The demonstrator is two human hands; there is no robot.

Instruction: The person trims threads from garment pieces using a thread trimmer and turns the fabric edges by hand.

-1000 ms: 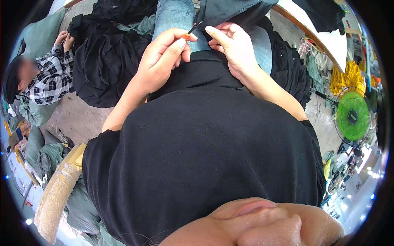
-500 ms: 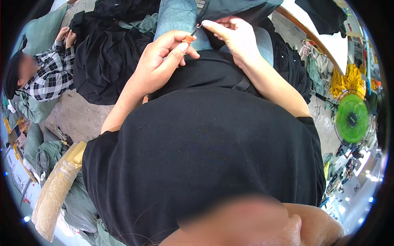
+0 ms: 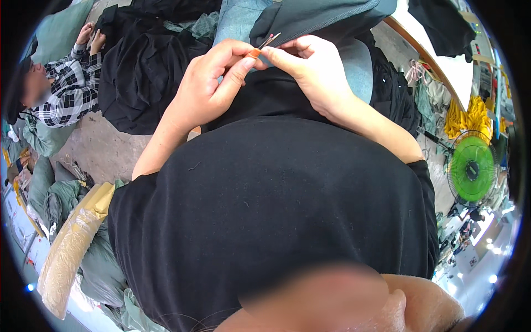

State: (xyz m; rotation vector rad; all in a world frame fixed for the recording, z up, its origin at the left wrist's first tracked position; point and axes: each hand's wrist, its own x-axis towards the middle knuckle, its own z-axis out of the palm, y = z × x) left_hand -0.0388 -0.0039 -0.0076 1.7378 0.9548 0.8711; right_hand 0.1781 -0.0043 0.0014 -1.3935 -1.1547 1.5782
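My left hand point(image 3: 213, 83) is closed around the orange handle of a seam ripper point(image 3: 270, 40). Its thin forked metal tip, with a small reddish bead, points up and to the right. Close against it, my right hand point(image 3: 318, 72) has its thumb and fingers pressed together near the base of the metal tip; what lies between them is too small or hidden to tell. Just beyond both hands, dark grey fabric point(image 3: 326, 19) with a stitched seam lies over my knees.
Black cloth point(image 3: 141, 72) is heaped to the left, beside a seated person in a checked shirt point(image 3: 72, 94). A white-topped table point(image 3: 442, 66) stands at the upper right, with yellow fabric point(image 3: 467, 119) and a green fan point(image 3: 472, 169) below it. A plastic-wrapped roll point(image 3: 72, 249) is at lower left.
My right thumb and fingers have moved left and down, from the seam ripper's tip to its base, baring the fork. The grey fabric now spreads lower and further left.
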